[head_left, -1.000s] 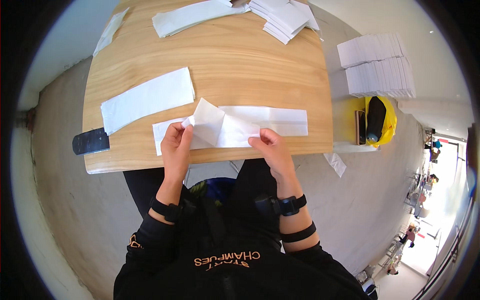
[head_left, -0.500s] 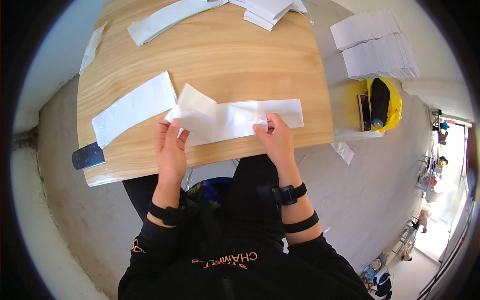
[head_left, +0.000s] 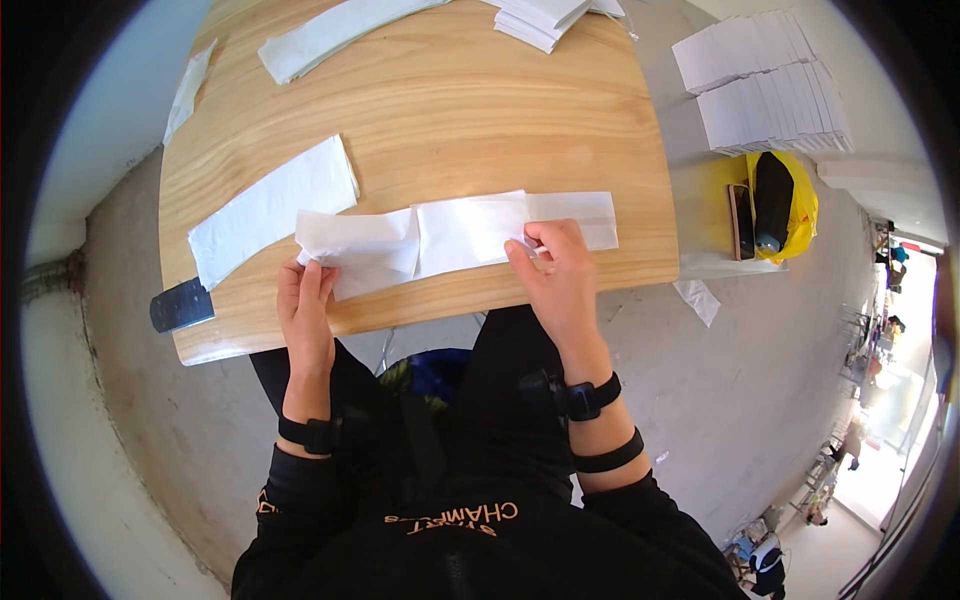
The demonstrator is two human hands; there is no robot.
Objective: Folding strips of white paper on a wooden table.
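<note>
A long, thin white folded sheet (head_left: 465, 235) stretches between my two hands over the near part of the wooden table. My left hand (head_left: 305, 310) pinches its left end, where the flap is lifted and creased. Near a fold toward the right, my right hand (head_left: 560, 275) grips the lower edge between thumb and fingers. A translucent white strip (head_left: 585, 220) lies flat past the right hand; whether it is joined to the sheet, I cannot tell. Just left of the sheet is a layered pile of white strips (head_left: 265, 210).
A dark flat object (head_left: 182, 306) juts over the table's left edge. More white strips (head_left: 340, 35) and folded papers (head_left: 535, 25) lie at the far side. Right of the table are white stacks (head_left: 770, 90) and a yellow bag (head_left: 803, 210) around a dark item.
My left hand has moved left and slightly down, drawing the raised flap outward. The sheet is now straighter and more spread. My right hand keeps its pinch, nearly in place.
</note>
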